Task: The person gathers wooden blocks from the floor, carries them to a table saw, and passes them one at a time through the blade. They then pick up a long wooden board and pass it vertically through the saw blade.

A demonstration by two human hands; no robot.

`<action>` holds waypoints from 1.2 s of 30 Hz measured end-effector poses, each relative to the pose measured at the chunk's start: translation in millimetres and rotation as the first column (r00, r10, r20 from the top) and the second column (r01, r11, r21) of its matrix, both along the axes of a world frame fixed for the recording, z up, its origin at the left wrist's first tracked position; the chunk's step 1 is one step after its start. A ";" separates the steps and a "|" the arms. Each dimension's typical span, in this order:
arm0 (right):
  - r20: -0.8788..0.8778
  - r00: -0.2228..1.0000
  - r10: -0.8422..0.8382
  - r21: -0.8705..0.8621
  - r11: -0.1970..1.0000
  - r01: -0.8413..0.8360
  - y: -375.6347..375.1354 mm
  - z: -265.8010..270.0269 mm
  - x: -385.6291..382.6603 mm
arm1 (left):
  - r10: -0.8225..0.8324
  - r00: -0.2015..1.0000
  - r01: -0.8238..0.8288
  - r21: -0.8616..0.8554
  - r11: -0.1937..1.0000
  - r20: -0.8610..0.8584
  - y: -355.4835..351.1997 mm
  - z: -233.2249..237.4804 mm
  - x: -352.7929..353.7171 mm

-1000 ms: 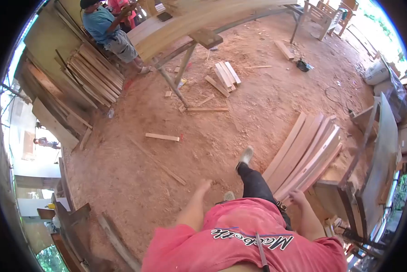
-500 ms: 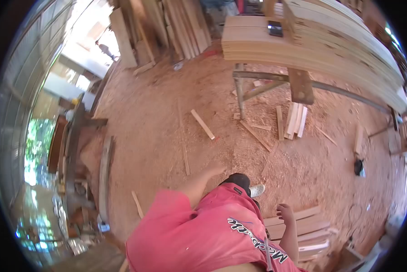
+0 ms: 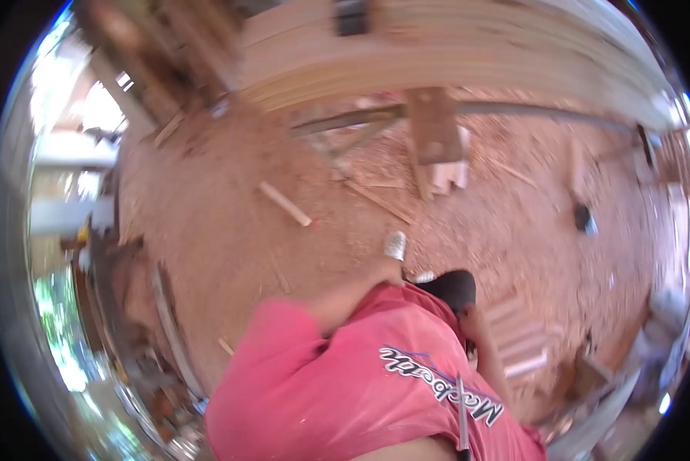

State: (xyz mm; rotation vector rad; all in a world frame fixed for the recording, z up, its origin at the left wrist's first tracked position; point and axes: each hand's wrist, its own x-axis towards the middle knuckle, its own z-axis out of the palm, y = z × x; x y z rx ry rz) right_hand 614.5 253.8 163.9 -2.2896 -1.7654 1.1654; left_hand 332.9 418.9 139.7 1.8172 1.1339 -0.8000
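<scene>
My left hand (image 3: 389, 273) is beside the front of the pink shirt (image 3: 360, 369), near its hem and a white shoe (image 3: 395, 245); its fingers are blurred. On the other side, my right hand (image 3: 468, 316) is against the dark shorts (image 3: 452, 290), its fingers partly hidden. Ahead lies a stack of long planks (image 3: 476, 54) on a stand, with a dark phone-like object (image 3: 351, 17) on top.
Loose wood strips (image 3: 285, 203) lie on the reddish, shaving-strewn ground. Several cut boards (image 3: 514, 330) are at the lower right. Upright planks (image 3: 160, 46) stand at the upper left. A black and blue object (image 3: 585, 219) lies on the right.
The view has shifted, and the plank stack appears closer and further left. My right hand has moved from over the cut boards to the shorts. My left hand is now nearer the shirt.
</scene>
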 end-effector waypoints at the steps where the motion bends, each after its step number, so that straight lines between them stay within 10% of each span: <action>1: -0.022 0.999 -0.024 -0.068 0.997 0.023 10.1 18.2 9.7 | -0.049 0.998 0.048 -0.028 0.998 -0.031 7.6 -18.0 6.5; 8: -0.278 0.944 0.176 -0.219 0.946 -0.240 55.9 56.2 56.7 | 0.073 0.969 -0.055 -0.085 0.995 0.235 32.1 6.6 33.6; 12: -0.516 0.711 0.478 -0.308 0.671 -0.675 98.4 39.0 101.2 | 0.181 0.869 0.086 -0.501 0.861 0.460 30.2 75.6 51.8; 15: -0.809 0.480 0.340 -0.319 0.432 -0.844 134.6 -62.8 129.2 | 0.276 0.943 -0.128 -0.567 0.814 0.184 65.6 77.0 100.4; 17: -0.877 0.480 -0.030 -0.380 0.654 -0.654 177.0 -136.3 154.0 | 0.476 0.864 -0.361 -0.454 0.815 0.167 92.4 12.3 119.4; 18: -0.718 0.696 0.008 -0.450 0.758 -0.473 214.3 -158.8 163.8 | 0.566 0.769 -0.482 -0.314 0.818 0.296 107.5 -32.5 126.3; 19: -0.719 0.679 0.144 -0.100 0.946 -0.307 236.8 -201.9 169.6 | 0.599 0.741 -0.564 -0.203 0.801 0.305 130.0 -87.6 131.1; 21: -0.459 0.886 -0.058 -0.076 0.997 0.025 293.9 -262.2 184.5 | 0.701 0.601 -0.747 -0.041 0.663 0.382 173.8 -186.6 148.9; 24: -0.545 0.473 -0.692 -0.433 0.716 0.548 366.5 -336.9 184.6 | 0.781 0.559 -0.805 -0.042 0.591 0.279 239.9 -319.0 153.3; 30: -0.540 0.569 -0.620 -0.291 0.772 0.565 492.9 -511.6 175.7 | 0.896 0.303 -0.953 0.131 0.274 0.326 335.4 -503.5 160.5; 35: -0.362 0.699 -0.616 0.139 0.706 0.694 563.5 -574.7 150.4 | 0.895 0.198 -0.933 0.357 0.047 0.400 364.6 -529.3 195.2; 36: -0.243 0.722 -0.648 0.188 0.699 0.690 570.9 -579.5 146.3 | 0.865 0.334 -0.848 0.519 0.103 0.373 365.9 -544.6 198.3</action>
